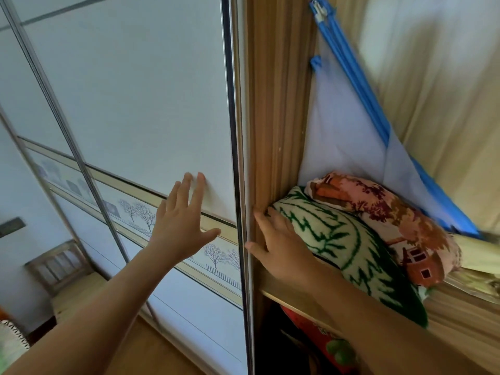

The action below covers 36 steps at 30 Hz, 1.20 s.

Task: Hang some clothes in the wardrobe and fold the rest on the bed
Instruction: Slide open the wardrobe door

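Two hands are at the wardrobe point(278, 104), which fills most of the view, and they sit on either side of the edge of its sliding door point(148, 90). The left hand point(184, 226) lies flat on the white door panel with its fingers straight and spread, just above a band of tree drawings point(216, 255) that runs across the door. The right hand point(278, 247) is at the open side. Its thumb touches the metal strip point(235, 117) along the door's edge, its fingers are stretched out against the wooden upright of the frame, and it holds nothing. The two hands are near each other but do not touch.

Just beside the right hand, a green-and-cream blanket point(351, 239) lies on a wooden shelf point(273, 290) inside the wardrobe. A pink patterned blanket point(392, 212) rests on it and against it from behind. Above them a pale blue fabric sheet point(346, 131) with bright blue rods leans tilted against the inner wall. Under the shelf the space is dark, with something red point(319, 328) partly showing; what it is cannot be told. Far to the left, a small wooden stool point(59, 263) stands on the floor.
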Motion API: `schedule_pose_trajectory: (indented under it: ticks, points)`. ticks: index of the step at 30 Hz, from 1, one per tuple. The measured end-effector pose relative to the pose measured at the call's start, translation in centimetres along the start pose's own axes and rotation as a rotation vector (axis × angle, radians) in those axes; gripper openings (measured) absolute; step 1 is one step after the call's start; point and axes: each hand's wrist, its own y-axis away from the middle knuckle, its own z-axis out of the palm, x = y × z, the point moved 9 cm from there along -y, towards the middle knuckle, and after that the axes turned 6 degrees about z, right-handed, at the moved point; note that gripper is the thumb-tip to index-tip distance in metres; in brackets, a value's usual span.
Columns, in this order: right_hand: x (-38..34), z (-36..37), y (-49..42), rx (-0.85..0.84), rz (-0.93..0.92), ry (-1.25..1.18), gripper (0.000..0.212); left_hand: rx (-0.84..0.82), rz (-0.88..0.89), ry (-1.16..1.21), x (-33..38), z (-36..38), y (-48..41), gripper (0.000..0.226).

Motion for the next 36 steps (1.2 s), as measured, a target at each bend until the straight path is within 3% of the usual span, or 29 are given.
schedule_pose_trajectory:
  ticks: [4,8,21,29,36]
  points:
    - [3.6,-1.7,1.8,-0.126,0.101,0.089,0.066,-0.312,-0.074,0.050,-0.5,2.8,2.8,0.079]
    - [6.4,-3.2,4.4,-0.214,0.178,0.139,0.058,-0.467,-0.055,0.088,1.5,4.9,5.2,0.063]
    - [10.2,-2.5,9.8,-0.388,0.294,0.197,0.058,-0.585,-0.064,0.036,4.8,9.1,8.5,0.060]
    - [6.2,4.2,8.9,-0.548,0.162,0.162,0.051,-0.640,-0.222,0.108,1.0,10.6,13.1,0.059]
    - [-1.9,13.3,7.6,-0.727,-0.078,0.204,0.055,-0.682,-0.469,0.158,-7.0,11.0,20.5,0.058]
